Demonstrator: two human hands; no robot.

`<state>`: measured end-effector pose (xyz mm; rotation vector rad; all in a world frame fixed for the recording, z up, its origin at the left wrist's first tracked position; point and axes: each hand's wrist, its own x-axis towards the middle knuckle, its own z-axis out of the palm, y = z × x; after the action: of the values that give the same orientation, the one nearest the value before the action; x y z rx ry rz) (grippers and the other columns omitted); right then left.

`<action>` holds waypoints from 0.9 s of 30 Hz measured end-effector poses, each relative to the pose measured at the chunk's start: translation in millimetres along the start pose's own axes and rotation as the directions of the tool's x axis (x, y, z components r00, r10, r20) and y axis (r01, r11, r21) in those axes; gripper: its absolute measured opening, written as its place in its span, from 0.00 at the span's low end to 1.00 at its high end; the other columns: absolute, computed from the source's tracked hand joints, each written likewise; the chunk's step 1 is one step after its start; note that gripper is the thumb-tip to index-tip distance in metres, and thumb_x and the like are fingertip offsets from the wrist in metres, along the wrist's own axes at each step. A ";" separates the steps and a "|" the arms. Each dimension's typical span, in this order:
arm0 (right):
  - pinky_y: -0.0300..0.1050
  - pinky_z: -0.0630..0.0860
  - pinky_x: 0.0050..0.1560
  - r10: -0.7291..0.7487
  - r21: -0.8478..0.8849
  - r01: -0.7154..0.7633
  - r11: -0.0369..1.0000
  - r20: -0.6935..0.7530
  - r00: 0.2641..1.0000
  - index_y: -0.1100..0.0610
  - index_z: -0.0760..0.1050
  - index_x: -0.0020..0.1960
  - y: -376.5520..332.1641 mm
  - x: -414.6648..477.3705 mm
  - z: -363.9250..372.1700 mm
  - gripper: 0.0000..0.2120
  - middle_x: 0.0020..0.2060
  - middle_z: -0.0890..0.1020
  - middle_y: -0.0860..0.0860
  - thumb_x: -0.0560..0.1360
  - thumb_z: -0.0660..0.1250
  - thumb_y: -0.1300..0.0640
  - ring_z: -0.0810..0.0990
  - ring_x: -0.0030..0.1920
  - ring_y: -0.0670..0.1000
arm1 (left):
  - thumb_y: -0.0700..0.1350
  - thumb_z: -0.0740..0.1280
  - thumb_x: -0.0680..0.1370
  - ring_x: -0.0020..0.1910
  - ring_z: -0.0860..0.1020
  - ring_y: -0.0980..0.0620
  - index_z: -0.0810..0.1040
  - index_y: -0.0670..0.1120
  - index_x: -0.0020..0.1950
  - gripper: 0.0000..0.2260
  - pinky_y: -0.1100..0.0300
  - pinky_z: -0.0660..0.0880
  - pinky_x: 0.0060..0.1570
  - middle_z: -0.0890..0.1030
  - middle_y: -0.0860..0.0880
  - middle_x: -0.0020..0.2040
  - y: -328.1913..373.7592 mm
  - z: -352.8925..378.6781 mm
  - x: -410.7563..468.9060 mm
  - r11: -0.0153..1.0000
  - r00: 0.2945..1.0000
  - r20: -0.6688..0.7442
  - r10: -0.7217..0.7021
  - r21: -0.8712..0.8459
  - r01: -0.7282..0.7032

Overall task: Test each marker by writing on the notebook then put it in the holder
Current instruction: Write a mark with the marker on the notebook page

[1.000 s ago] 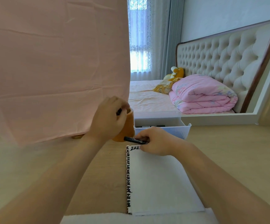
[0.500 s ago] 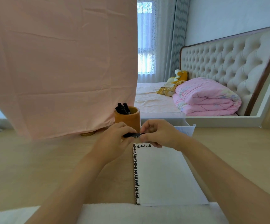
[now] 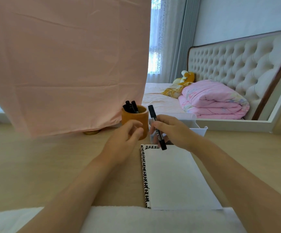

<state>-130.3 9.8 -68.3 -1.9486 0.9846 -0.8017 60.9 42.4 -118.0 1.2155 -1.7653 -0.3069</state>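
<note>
Marker in play: a slim black marker (image 3: 157, 127) sits in the right hand (image 3: 173, 132), pinched around its middle, tilted nearly upright, its lower end hanging just over the top edge of the notebook (image 3: 173, 177).
Right hand grip: fingers closed around the barrel — firm, mid-shaft, both ends sticking out. Whether the cap is on I cannot tell.
Left hand: the left hand (image 3: 125, 140) hovers in front of the holder (image 3: 134, 121), fingers loosely curled and holding nothing that I can see.
How it handles: looks light, stiff and smooth-bodied, so it may roll in the fingers; a pinch near the middle gives balance, and I'd judge a grip lower toward the tip better for writing.
Notebook: lies flat on the desk (image 3: 35, 165), white page mostly bare, a row of black marks (image 3: 151, 147) already along its top left. Thin and light, likely to slide unless a hand steadies it.
Holder: an orange-brown cup, upright, just beyond the notebook's top left corner, with several black markers (image 3: 131, 107) leaning inside. There's still a gap on its right side.
Edges: a white tray (image 3: 198, 127) stands right behind the right hand, and a pink cloth (image 3: 66, 64) hangs close behind the holder.
Open room: plenty of bare page below the marks; the lift from page to cup is short — mind the pens already standing there.
Step, as I read it: the marker is poised between test and drop-in.
</note>
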 end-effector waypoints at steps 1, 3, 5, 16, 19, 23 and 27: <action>0.55 0.82 0.50 0.002 -0.053 0.000 0.999 0.035 0.999 0.54 0.73 0.50 -0.7 -0.4 0.3 0.09 0.39 0.83 0.54 0.84 0.57 0.53 0.82 0.41 0.55 | 0.51 0.62 0.81 0.48 0.76 0.61 0.75 0.56 0.61 0.09 0.63 0.71 0.44 0.79 0.59 0.48 -1.8 -1.6 0.6 1.000 0.997 -0.079 0.007 -0.006 -0.007; 0.48 0.80 0.41 0.012 -0.168 0.006 0.986 0.107 0.994 0.50 0.72 0.48 -3.2 -2.8 1.6 0.08 0.34 0.80 0.52 0.84 0.56 0.53 0.80 0.34 0.51 | 0.48 0.63 0.81 0.48 0.76 0.57 0.73 0.56 0.64 0.11 0.61 0.73 0.45 0.78 0.59 0.50 -5.4 -3.4 1.6 0.999 0.983 -0.177 0.049 -0.008 -0.052; 0.42 0.76 0.36 0.026 -0.341 0.016 0.940 0.118 0.993 0.44 0.71 0.46 -4.0 -4.1 2.6 0.09 0.34 0.77 0.48 0.84 0.56 0.52 0.76 0.34 0.47 | 0.46 0.64 0.81 0.49 0.76 0.57 0.70 0.56 0.69 0.17 0.62 0.73 0.45 0.76 0.59 0.55 -5.9 -3.9 0.9 0.993 0.974 -0.193 0.117 0.033 -0.112; 0.38 0.68 0.43 0.094 -0.635 0.006 0.772 0.123 0.988 0.41 0.72 0.41 6.6 -14.8 -6.2 0.13 0.39 0.77 0.43 0.83 0.57 0.48 0.74 0.43 0.44 | 0.50 0.64 0.81 0.49 0.73 0.59 0.78 0.53 0.62 0.11 0.59 0.74 0.43 0.76 0.56 0.53 -7.1 -2.0 1.3 0.874 0.948 0.168 0.271 0.370 -0.315; 0.34 0.65 0.41 0.031 -0.665 0.057 0.744 0.120 0.992 0.40 0.69 0.39 11.9 -19.0 -6.3 0.15 0.36 0.75 0.41 0.84 0.56 0.49 0.74 0.40 0.43 | 0.49 0.62 0.82 0.48 0.74 0.55 0.79 0.50 0.63 0.12 0.57 0.73 0.42 0.78 0.53 0.52 -0.8 -1.5 2.0 0.869 0.948 0.210 0.239 0.390 -0.305; 0.28 0.64 0.40 -0.229 -0.740 0.211 0.639 0.078 0.970 0.49 0.81 0.53 24.8 -21.7 -6.1 0.11 0.41 0.79 0.42 0.82 0.60 0.48 0.75 0.40 0.43 | 0.49 0.60 0.83 0.47 0.75 0.55 0.80 0.51 0.60 0.11 0.58 0.73 0.45 0.79 0.53 0.50 1.4 0.1 4.0 0.897 0.961 0.238 0.142 0.379 -0.227; 0.29 0.64 0.38 -0.406 -0.826 0.295 0.480 0.089 0.909 0.50 0.82 0.56 29.3 -22.0 -7.4 0.12 0.42 0.82 0.47 0.81 0.61 0.48 0.75 0.39 0.45 | 0.49 0.61 0.83 0.45 0.73 0.59 0.81 0.51 0.58 0.10 0.65 0.69 0.43 0.79 0.54 0.47 -2.1 -0.1 6.1 0.932 0.964 0.247 0.097 0.318 -0.175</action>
<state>-157.3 14.6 -93.7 -3.0572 1.1730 -0.7314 61.8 36.3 -116.0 1.3269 -2.1574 -0.0610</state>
